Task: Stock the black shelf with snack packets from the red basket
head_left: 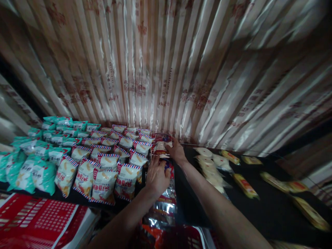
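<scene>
1. Here, several shiny dark-red plastic packets with blue and white parts (167,198) lie in a column on the black flat shelf (189,197), just beside the white snack bags
2. The left hand (157,175) rests over the middle of this column, fingers stretched forward and thumb apart; I cannot tell if it grips a packet
3. The right hand (177,152) touches the right edge of the farthest packet, its fingers bent; whether they are closed on it, I cannot tell
4. At left, white pillow-shaped snack bags with red-blue striped edges (103,185) show big red Chinese characters, too blurred to read surely
5. Farther left, turquoise-and-white plastic bags (44,174) carry dark characters, also unclear
6. At right lie flat whitish packs (207,166) and long yellow packs with red labels (246,185)
7. Behind, a pleated translucent sheet (145,69) bears reddish printed writing, hardly legible
</scene>
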